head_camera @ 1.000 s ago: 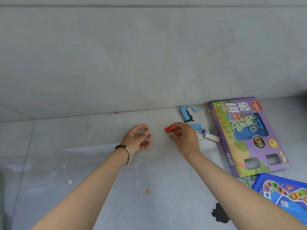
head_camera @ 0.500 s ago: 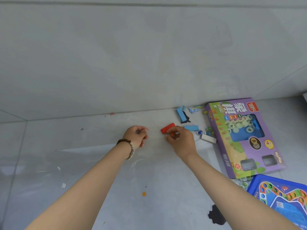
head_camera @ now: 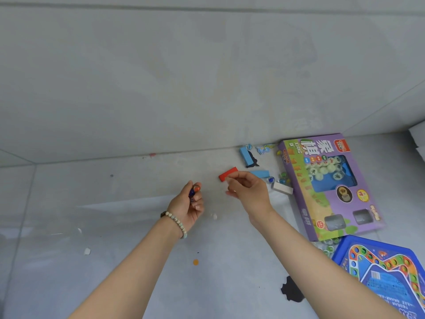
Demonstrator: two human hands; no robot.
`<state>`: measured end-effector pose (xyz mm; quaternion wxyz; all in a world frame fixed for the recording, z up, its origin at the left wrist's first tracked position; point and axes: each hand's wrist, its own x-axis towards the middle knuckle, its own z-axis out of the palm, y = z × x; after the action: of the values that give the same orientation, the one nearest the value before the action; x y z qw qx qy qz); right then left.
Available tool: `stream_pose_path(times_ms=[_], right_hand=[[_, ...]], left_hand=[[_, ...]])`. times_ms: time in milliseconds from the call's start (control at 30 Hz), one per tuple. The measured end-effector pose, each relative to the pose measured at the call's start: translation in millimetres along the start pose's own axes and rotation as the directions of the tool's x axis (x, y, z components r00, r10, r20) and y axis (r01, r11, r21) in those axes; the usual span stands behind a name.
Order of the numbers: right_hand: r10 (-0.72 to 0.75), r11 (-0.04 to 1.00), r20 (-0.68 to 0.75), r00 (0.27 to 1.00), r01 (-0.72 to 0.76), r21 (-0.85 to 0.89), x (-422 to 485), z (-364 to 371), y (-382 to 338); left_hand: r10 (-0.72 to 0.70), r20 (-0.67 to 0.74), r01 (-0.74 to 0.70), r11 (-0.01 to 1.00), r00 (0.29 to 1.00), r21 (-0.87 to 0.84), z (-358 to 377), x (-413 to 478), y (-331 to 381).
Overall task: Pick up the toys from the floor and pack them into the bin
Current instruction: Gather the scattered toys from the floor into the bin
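Now your left hand [head_camera: 188, 204] gripped marbles [head_camera: 194, 190]. Your right hand [head_camera: 248, 192] curled, hold unclear. Block [head_camera: 227, 173] lay just past its fingertips [head_camera: 230, 181]; pinching both sides was best.

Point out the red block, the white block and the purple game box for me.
red block [head_camera: 227, 173], head view, middle of its top face.
white block [head_camera: 282, 188], head view, middle of its top face.
purple game box [head_camera: 333, 210], head view, purple cover below the clear window.
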<state>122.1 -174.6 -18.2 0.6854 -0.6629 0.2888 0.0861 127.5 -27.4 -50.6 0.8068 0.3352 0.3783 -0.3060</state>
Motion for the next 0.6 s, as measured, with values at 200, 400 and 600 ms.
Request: stream_pose_path(times_ms=[200,400,600], right_hand=[[0.278,0.882,0.051,0.959,-0.276,0.382,-9,-11,0],[0.349,0.849,0.160,0.923,-0.384,0.364,-29,-22,8],[0.109,0.943,0.238,0.965,-0.176,0.281,-60,8,0]], left_hand=[[-0.046,-0.015,0.047,0.997,0.999,0.060,-10,-6,-26],[-0.141,0.055,0.137,0.987,0.988,0.080,-11,-18,-21],[-0.265,0.070,0.270,0.960,0.962,-0.077,-12,-38,-44]])
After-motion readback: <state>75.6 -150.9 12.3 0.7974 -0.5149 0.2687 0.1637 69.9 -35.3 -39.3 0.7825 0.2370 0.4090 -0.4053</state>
